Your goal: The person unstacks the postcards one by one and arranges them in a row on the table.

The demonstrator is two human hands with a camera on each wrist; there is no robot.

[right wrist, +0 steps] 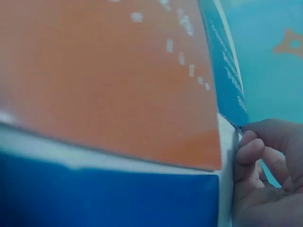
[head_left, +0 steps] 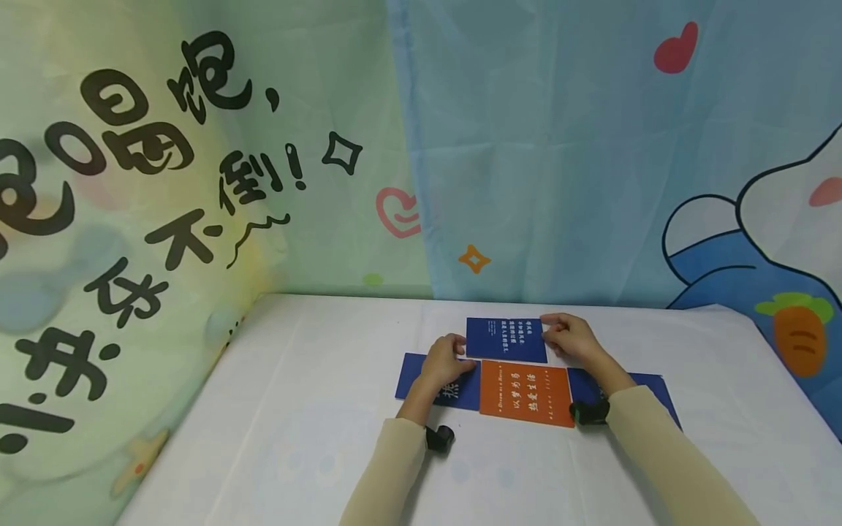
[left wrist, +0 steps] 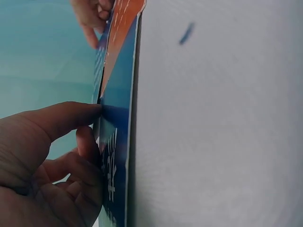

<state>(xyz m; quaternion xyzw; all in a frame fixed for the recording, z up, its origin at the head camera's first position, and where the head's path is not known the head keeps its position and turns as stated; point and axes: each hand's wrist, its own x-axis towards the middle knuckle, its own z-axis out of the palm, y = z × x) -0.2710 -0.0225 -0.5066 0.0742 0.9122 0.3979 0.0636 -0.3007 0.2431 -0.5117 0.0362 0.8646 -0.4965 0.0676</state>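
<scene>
Four cards lie on the white table (head_left: 316,409). An orange card (head_left: 526,393) is in the middle, with a blue card (head_left: 414,381) to its left, another blue card (head_left: 647,391) to its right and a far blue card (head_left: 506,340) with white text behind it. My left hand (head_left: 454,359) has curled fingers at the far card's lower left corner and rests partly on the left card (left wrist: 116,156). My right hand (head_left: 555,337) pinches the far card's right edge. In the right wrist view, its fingertips (right wrist: 246,142) sit at the blue card's corner (right wrist: 234,109), beside the orange card (right wrist: 104,80).
Printed cloth backdrops (head_left: 579,146) hang close behind and along the left side (head_left: 131,219) of the table. A small black wrist camera (head_left: 439,438) sits by each sleeve. Bare white tabletop (left wrist: 218,132) stretches around the cards.
</scene>
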